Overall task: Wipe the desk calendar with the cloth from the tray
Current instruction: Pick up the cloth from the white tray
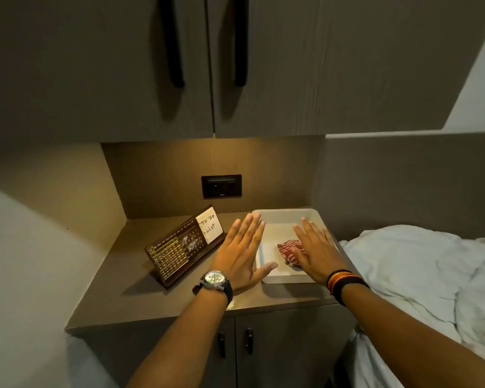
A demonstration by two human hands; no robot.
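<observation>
Both forearms reach forward from the bottom of the view, the left one wearing a wristwatch (215,280) and the right one a stack of dark bands (343,280). The left hand (242,254) is spread flat, fingers straight and together, thumb out over the near left corner of the white tray (287,215); it holds nothing. The right hand (315,252) is likewise flat and empty, fingers extended, hovering over the tray's right half. Between the two hands, partly under the right thumb, the red-and-white striped cloth (289,248) lies crumpled in the tray; whether the thumb touches it is hard to judge from this angle. Just left of the left hand stands the desk calendar (170,254), tilted back on its dark wooden base, with a white "To Do List" note (210,224) at its far end near the left fingertips. Calendar and tray sit on a brown countertop (118,278). Right of the right arm lies rumpled pale bedding (420,264).
</observation>
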